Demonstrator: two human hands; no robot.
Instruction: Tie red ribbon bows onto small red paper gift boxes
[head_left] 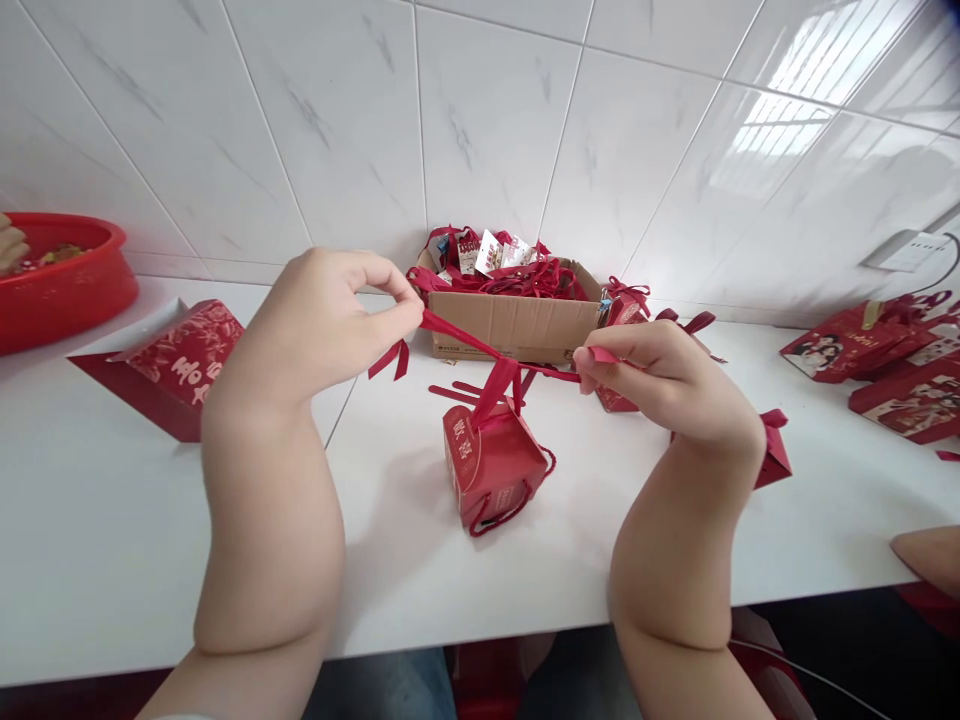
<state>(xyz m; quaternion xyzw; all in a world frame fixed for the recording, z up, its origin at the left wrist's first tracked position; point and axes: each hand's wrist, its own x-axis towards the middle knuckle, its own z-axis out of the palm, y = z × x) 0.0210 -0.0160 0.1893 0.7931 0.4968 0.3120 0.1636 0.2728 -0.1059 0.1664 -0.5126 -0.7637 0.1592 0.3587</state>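
Note:
A small red gift box [499,455] with pale printed characters and a dark red cord handle stands on the white table, slightly turned. From its top rises a red ribbon [495,385], crossed or knotted just above the box; I cannot tell which. My left hand [352,315] pinches one end between thumb and fingers, up and to the left, with a loose tail hanging below. The other end is pinched by my right hand [645,375], to the right of the box. Between both hands the ribbon is stretched almost level.
Behind stands a cardboard box [510,325] full of red ribbons and tags. An opened red box [176,370] lies left, near a red basin [67,285] with someone's hand in it. Finished-looking red boxes [847,340] stand right, and another person's arm [930,560] rests at the right edge.

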